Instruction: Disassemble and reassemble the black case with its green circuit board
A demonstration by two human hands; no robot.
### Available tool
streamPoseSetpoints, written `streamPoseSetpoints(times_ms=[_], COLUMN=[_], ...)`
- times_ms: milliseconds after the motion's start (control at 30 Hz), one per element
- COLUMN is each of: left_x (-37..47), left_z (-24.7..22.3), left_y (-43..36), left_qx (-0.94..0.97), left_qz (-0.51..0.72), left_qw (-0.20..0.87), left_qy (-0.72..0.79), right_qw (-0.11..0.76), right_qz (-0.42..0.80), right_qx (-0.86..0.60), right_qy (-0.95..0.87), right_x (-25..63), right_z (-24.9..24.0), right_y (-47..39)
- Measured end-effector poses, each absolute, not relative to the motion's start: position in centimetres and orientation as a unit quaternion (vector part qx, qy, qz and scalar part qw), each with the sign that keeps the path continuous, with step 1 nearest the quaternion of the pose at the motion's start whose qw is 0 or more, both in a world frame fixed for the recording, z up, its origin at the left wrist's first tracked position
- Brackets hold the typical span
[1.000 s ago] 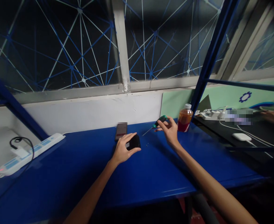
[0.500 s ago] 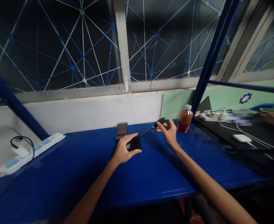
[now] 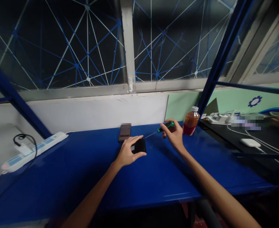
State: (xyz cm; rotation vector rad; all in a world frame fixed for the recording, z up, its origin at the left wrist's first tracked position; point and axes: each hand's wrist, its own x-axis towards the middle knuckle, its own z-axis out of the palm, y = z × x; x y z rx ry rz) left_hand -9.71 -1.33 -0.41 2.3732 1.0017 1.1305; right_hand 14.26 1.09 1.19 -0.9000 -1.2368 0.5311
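"Position of the black object (image 3: 140, 146)?"

"Between the fingers and thumb of my left hand (image 3: 127, 152), over the blue table (image 3: 153, 180). My fingers run along its far edge, my thumb along the near one — a pinch across its width. Whether it touches the tabletop, I cannot tell."

"And the right?"

"My right hand (image 3: 175, 136) pinches the green-and-black handle of the screwdriver (image 3: 165, 127). The shaft points down and left, its tip at or near the object's far right corner (contact cannot be confirmed)."

"Count?"

"One black object, one screwdriver, one phone (image 3: 125, 132) just beyond my left hand, one bottle (image 3: 191, 121) beside my right. Power strips: two — one white strip (image 3: 36, 151) at far left, another (image 3: 219, 119) on the black table (image 3: 270, 141) at right. A few tiny specks (image 3: 151, 147) lie between my hands; too small to count."

"Pose?"

"Both forearms reach forward and inward, left palm turned toward the object, right wrist raised above the tabletop."
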Motion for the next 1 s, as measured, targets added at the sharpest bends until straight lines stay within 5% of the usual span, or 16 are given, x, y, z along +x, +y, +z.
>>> streamPoseSetpoints(times_ms=[1000], left_x=[-9.66], left_z=[-0.21], left_y=[-1.51], left_qx=[0.825], left_qz=[0.4], left_qw=[0.19], left_qy=[0.352], right_qw=[0.672], right_qz=[0.276], right_qx=[-0.383], right_qy=[-0.57], right_x=[14.8], right_z=[0.43], right_y=[1.62])
